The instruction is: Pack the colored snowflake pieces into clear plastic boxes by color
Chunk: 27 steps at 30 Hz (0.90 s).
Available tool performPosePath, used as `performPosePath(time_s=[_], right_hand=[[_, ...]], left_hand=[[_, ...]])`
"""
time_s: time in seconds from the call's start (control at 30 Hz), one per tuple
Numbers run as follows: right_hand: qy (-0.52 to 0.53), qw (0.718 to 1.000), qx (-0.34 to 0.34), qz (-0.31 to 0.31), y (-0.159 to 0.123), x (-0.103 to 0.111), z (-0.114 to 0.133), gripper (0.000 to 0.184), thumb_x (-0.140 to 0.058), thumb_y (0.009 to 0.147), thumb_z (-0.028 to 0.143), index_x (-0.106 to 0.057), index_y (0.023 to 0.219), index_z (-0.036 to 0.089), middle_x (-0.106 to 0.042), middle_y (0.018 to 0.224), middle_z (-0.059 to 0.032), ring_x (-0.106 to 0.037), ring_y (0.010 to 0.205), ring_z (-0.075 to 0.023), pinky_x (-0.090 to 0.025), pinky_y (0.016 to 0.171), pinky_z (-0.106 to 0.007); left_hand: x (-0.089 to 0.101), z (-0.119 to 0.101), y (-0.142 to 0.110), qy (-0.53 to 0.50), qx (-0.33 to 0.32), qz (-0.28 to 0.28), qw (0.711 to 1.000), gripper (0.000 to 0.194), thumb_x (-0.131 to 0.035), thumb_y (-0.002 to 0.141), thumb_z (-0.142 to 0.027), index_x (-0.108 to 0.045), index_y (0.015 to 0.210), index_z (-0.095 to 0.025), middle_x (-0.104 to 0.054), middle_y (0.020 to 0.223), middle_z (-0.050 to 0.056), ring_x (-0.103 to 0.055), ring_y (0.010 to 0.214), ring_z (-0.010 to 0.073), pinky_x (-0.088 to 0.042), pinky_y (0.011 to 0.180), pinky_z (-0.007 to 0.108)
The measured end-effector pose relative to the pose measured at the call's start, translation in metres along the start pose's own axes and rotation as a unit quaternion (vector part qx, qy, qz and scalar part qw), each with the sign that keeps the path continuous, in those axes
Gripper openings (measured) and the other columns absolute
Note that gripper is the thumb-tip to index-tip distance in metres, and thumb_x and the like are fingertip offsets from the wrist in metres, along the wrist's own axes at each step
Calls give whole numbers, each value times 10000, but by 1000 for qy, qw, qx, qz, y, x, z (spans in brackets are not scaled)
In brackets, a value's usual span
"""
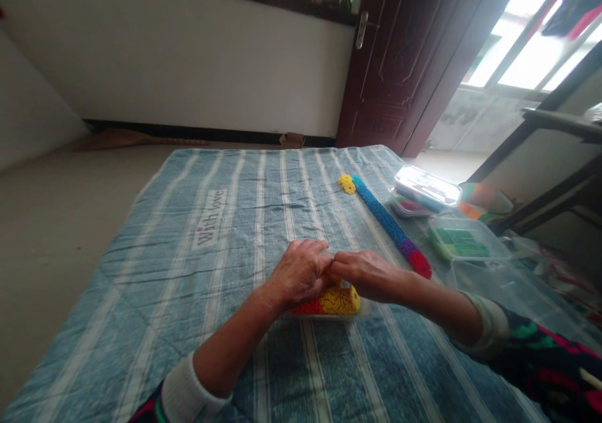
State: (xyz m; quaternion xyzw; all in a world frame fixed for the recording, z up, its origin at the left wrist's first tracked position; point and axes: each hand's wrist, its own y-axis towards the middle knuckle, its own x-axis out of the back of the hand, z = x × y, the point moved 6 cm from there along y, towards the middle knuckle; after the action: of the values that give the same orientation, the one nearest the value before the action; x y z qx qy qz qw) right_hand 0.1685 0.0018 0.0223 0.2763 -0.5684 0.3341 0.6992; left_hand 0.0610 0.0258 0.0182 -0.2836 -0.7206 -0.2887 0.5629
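My left hand (pixel 301 271) lies bent over a shallow clear box (pixel 329 316), its fingers closed and their tips hidden. Inside the box are tightly packed red discs (pixel 305 308) and yellow discs (pixel 345 300), with ridged plastic edges. My right hand (pixel 364 274) meets the left from the other side, its fingers pinched together over a bit of yellow at the box's far side. Both hands touch each other. Further off lies a long row of packed discs (pixel 383 216) in blue, purple and red, with a few loose-looking yellow discs (pixel 347 183) at its far end.
A striped blue cloth (pixel 226 323) covers the low table. At the right stand stacked lidded containers (pixel 426 188), an open clear box with green pieces (pixel 458 240) and another clear plastic box (pixel 498 285). A dark red door (pixel 399 53) is behind.
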Motion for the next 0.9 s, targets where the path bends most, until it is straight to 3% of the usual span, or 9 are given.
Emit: performPosePath(time_s=[0.2,0.33,0.53,0.9], right_hand=[[29,997,14,-64,-5,-2,-5,275,-460,950,94,-621,1162,162,-657,933,-53,-574,751,-133,-380,616,-242],[33,997,21,-66,-6,-4,-7,254,-456,945,84,-634,1112,152,-655,929,-59,-568,750,-133,-381,620,-248],[30,996,31,-73,-7,-1,-5,271,-441,946,61,-631,1119,146,-642,923,-60,-555,740,-133,-372,611,-250],[-67,993,-19,-92,-9,-3,-4,191,-415,972,100,-595,1026,134,-602,884,-59,-440,591,-112,-263,511,-276]], left_hand=[[4,0,1,-26,7,6,1000,248,-708,848,-356,-715,1053,-215,-640,1263,108,-603,1143,308,-450,987,497],[5,-1,2,-28,7,4,1000,285,-695,853,-434,-715,1029,-212,-642,1258,115,-605,1133,310,-453,971,500],[4,-2,2,5,7,-9,1000,207,-691,866,-357,-702,1003,-202,-672,1113,85,-625,1045,280,-462,942,468],[4,-3,2,28,11,-13,999,249,-639,902,-417,-715,1000,-201,-675,1109,81,-616,1042,268,-461,946,457]])
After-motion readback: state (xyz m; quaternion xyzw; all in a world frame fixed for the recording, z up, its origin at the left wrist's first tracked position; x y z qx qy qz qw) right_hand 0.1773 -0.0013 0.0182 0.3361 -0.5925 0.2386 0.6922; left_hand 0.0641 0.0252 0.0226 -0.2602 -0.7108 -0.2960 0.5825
